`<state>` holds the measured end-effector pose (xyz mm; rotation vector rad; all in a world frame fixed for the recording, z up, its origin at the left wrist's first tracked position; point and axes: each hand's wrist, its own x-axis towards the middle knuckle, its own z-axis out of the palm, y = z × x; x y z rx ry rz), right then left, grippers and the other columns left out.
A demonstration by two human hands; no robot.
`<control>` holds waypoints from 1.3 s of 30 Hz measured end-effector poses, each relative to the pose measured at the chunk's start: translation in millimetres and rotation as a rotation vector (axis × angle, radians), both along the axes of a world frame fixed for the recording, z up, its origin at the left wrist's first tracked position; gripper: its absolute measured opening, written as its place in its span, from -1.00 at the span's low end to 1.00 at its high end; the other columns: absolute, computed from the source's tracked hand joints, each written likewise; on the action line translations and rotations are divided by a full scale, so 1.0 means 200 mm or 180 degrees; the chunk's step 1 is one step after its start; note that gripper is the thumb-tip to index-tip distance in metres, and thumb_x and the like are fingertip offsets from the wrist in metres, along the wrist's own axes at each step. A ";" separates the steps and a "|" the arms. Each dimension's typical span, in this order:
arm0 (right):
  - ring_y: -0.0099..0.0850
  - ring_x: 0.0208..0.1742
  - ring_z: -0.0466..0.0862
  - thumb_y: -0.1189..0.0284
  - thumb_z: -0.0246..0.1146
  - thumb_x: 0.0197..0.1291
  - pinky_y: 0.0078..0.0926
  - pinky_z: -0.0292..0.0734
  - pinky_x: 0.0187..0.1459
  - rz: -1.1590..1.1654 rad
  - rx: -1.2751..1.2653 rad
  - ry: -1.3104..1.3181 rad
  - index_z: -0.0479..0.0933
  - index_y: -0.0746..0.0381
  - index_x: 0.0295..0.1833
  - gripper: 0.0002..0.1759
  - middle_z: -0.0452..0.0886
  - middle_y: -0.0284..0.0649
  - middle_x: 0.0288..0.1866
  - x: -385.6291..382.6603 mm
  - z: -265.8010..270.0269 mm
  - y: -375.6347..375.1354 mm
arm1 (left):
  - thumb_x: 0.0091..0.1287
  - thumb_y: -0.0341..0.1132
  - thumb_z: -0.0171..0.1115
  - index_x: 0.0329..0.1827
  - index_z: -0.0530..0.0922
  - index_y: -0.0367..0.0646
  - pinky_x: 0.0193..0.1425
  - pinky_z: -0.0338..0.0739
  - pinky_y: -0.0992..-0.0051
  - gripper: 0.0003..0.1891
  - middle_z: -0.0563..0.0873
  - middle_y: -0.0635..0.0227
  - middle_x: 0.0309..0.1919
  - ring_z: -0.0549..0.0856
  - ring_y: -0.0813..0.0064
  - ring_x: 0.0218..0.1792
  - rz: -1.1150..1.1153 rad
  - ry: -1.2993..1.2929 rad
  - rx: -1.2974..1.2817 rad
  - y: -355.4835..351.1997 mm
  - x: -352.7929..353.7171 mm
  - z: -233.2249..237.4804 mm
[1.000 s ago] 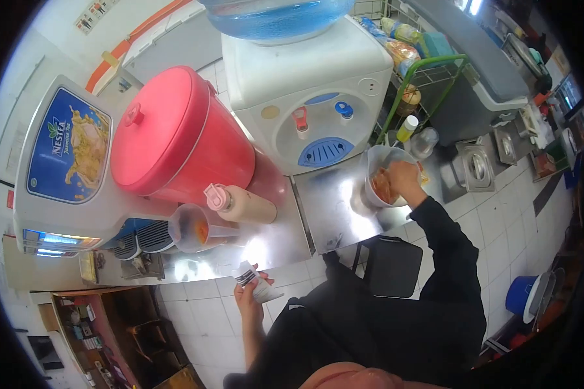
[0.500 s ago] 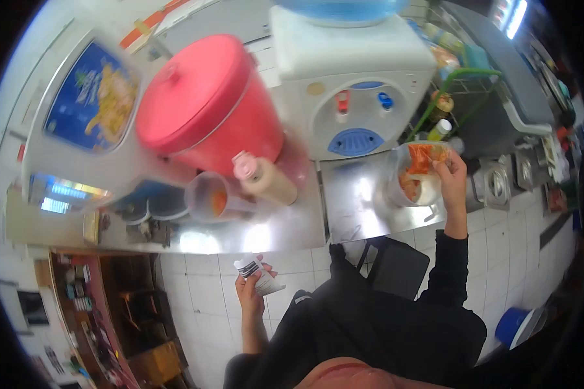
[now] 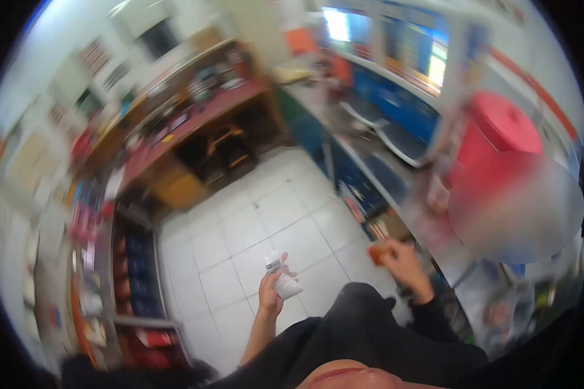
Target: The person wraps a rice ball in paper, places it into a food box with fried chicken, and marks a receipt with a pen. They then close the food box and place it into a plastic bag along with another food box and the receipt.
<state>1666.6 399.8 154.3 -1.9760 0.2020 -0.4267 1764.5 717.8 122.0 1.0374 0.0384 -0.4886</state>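
Observation:
My left hand [image 3: 270, 293] is closed around a white slip of paper [image 3: 287, 284] with dark print at its upper end, held low over the tiled floor. In front of my right side, my right hand [image 3: 403, 264] pinches a small orange-red packet [image 3: 375, 254]. Motion blur hides the packet's print. A clear plastic container [image 3: 499, 316] with something reddish inside stands on the counter at the lower right, apart from my right hand.
A steel counter [image 3: 457, 275] runs along my right, bearing a pink lidded drink cooler [image 3: 499, 126]. A grey blurred oval covers part of that side. Ahead and left is a wooden desk [image 3: 194, 123] with a reddish top, and white floor tiles [image 3: 259, 214] lie between.
My view has swung left, from the counter toward the desk. My right hand has left the clear container, carrying the orange-red packet. My left hand still holds the paper.

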 end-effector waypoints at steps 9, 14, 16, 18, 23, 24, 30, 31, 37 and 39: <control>-0.49 -0.51 0.57 0.49 0.11 0.11 -0.47 0.51 -0.46 0.2225 -0.0884 0.0825 0.34 0.32 -0.43 -0.86 0.48 -0.20 -0.59 0.81 -0.21 1.25 | 0.42 -0.24 0.05 0.47 0.26 -0.10 -0.07 0.54 0.48 -0.45 0.50 0.46 -0.23 0.54 0.59 -0.20 0.1882 0.0161 -0.0259 1.18 -0.12 -0.06; -0.38 -0.50 0.58 0.48 0.09 0.11 -0.38 0.55 -0.41 0.2111 -0.0852 0.0822 0.35 0.34 -0.40 -0.86 0.52 -0.07 -0.53 1.20 -0.34 1.72 | 0.33 -0.36 0.03 0.54 0.07 -0.10 0.05 0.51 0.43 -0.32 0.44 0.50 -0.15 0.50 0.58 -0.06 0.2101 -0.0376 -0.0591 1.64 -0.04 -0.06; -0.43 -0.52 0.57 0.47 0.09 0.13 -0.43 0.54 -0.45 0.1935 -0.0636 0.0748 0.37 0.33 -0.39 -0.86 0.55 -0.13 -0.52 1.40 -0.30 1.96 | 0.31 -0.43 -0.01 0.55 -0.01 -0.17 0.14 0.52 0.39 -0.29 0.45 0.50 -0.08 0.51 0.54 0.00 0.2116 -0.0529 -0.0568 1.85 0.10 -0.08; -0.48 -0.50 0.58 0.44 0.15 0.17 -0.47 0.55 -0.48 0.1930 -0.0512 0.0575 0.47 0.32 -0.28 -0.85 0.59 -0.19 -0.45 1.65 -0.27 1.96 | 0.28 -0.45 0.00 0.53 0.00 -0.18 0.18 0.49 0.39 -0.28 0.43 0.49 -0.06 0.49 0.54 0.03 0.2069 -0.0387 -0.0462 1.85 0.27 -0.04; -0.47 -0.53 0.57 0.35 0.22 0.20 -0.40 0.48 -0.50 0.1797 -0.1085 0.0340 0.45 0.33 -0.38 -0.75 0.55 -0.19 -0.56 2.24 -0.26 2.47 | 0.31 -0.33 0.13 0.11 0.30 -0.01 0.08 0.42 0.51 -0.66 0.41 0.48 -0.15 0.49 0.62 -0.09 0.1751 -0.0560 -0.0016 2.26 0.74 0.05; -0.43 -0.54 0.57 0.32 0.22 0.21 -0.38 0.46 -0.48 0.1952 -0.1200 0.0108 0.45 0.33 -0.39 -0.72 0.54 -0.17 -0.57 2.39 -0.29 2.59 | 0.32 -0.32 0.14 0.10 0.29 -0.01 0.07 0.43 0.51 -0.67 0.42 0.48 -0.15 0.49 0.63 -0.12 0.1791 -0.0492 -0.0156 2.35 0.82 0.02; -0.22 -0.52 0.57 0.21 0.21 0.31 -0.27 0.44 -0.41 0.3387 -0.1259 -0.0453 0.47 0.34 -0.42 -0.60 0.54 -0.01 -0.57 2.70 -0.07 3.95 | 0.39 -0.36 0.03 0.56 -0.04 -0.07 0.10 0.55 0.30 -0.31 0.49 0.39 0.00 0.56 0.51 -0.04 0.2576 -0.0639 -0.1436 3.06 0.86 -0.06; -0.28 -0.45 0.62 0.29 0.23 0.30 -0.34 0.51 -0.35 0.3612 -0.1421 -0.0164 0.49 0.34 -0.36 -0.68 0.59 -0.02 -0.50 2.67 0.01 4.17 | 0.37 -0.35 0.04 0.55 -0.02 -0.08 0.11 0.55 0.28 -0.30 0.50 0.36 -0.01 0.57 0.49 -0.04 0.2874 -0.0657 -0.1567 3.17 0.78 -0.05; -0.17 -0.41 0.70 0.53 0.12 0.25 -0.27 0.51 -0.43 0.5465 -0.1254 -0.0669 0.34 0.25 -0.14 -0.88 0.58 0.08 -0.44 2.46 -0.15 5.53 | 0.20 -0.43 0.05 0.47 0.17 -0.17 0.12 0.52 0.28 -0.31 0.56 0.29 -0.04 0.59 0.35 -0.05 0.4665 -0.1059 -0.2265 3.75 0.31 -0.25; -0.29 -0.45 0.69 0.53 0.10 0.28 -0.30 0.53 -0.48 0.5778 -0.0916 -0.1402 0.32 0.21 -0.07 -0.85 0.61 0.04 -0.45 2.27 -0.14 5.87 | 0.17 -0.45 0.04 0.48 0.16 -0.17 0.14 0.51 0.30 -0.29 0.55 0.28 -0.04 0.58 0.35 -0.03 0.5239 -0.1060 -0.2324 3.89 0.18 -0.31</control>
